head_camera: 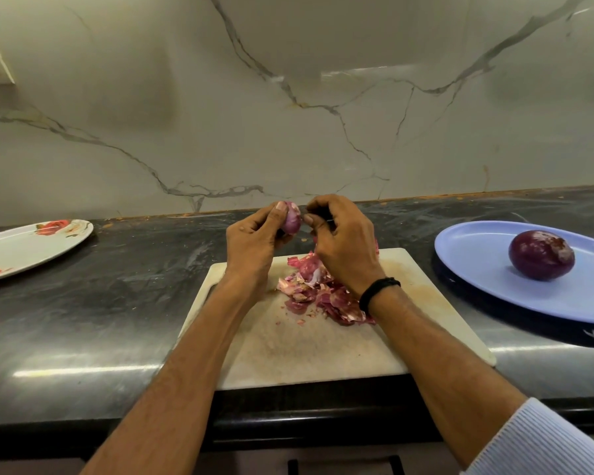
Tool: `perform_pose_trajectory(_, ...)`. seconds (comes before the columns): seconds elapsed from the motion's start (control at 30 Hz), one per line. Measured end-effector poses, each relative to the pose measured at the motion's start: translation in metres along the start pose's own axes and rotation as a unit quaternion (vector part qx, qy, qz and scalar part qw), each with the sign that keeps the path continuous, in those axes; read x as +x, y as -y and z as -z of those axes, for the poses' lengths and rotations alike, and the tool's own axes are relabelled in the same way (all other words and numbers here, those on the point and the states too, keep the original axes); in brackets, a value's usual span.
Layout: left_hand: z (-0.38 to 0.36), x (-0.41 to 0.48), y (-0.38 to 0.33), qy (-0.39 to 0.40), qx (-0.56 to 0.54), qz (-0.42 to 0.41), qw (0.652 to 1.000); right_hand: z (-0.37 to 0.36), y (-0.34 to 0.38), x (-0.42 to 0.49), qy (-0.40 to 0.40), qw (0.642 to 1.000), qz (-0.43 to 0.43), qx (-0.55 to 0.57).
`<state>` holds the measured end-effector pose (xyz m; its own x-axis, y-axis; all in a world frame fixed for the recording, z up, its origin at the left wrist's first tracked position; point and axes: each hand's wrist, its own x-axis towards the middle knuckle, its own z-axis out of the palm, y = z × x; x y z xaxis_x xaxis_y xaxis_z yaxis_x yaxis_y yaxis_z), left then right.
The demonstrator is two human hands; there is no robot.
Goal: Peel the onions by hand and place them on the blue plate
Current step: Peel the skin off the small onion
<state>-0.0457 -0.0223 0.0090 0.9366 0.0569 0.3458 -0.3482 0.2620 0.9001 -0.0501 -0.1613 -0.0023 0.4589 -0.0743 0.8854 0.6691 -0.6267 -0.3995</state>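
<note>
Onion (292, 221) sits gripped in your left hand (252, 243) near the board's (323, 354) far edge, touching your right hand's (342, 243) curled fingertips (308, 219); pinching skin or not, can't tell. Blue plate (477, 269) lies rightward.

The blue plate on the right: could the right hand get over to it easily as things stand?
Probably yes: nothing stands between the right hand and the blue plate, only cutting board and bare counter.

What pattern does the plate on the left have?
The plate is white with red roses; head view.
</note>
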Motion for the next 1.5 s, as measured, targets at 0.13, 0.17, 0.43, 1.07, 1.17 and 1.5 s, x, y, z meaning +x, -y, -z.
perform_pose_trajectory(0.13,0.001,-0.001,0.001,0.019,0.008,0.0,1.0,0.0,0.001,0.0,0.0,1.0,0.008,0.009)
perform_pose_trajectory(0.17,0.001,-0.001,0.001,0.026,0.012,0.002,1.0,-0.001,0.002,0.0,-0.001,1.0,0.009,0.011)
perform_pose_trajectory(0.43,-0.001,-0.003,0.003,0.05,0.038,0.006,0.998,-0.005,-0.001,-0.002,0.019,1.0,0.008,-0.017)
perform_pose_trajectory(1.07,-0.014,-0.01,-0.017,0.004,-0.175,0.15,0.973,0.002,0.004,0.003,-0.036,0.987,-0.151,0.047)
perform_pose_trajectory(1.17,-0.012,-0.008,-0.016,-0.017,-0.19,0.151,0.97,0.001,-0.003,0.003,-0.061,0.987,-0.15,0.021)
perform_pose_trajectory(1.5,-0.008,-0.009,-0.014,0.018,-0.151,0.106,0.983,-0.003,0.005,-0.002,-0.006,1.0,-0.012,-0.005)
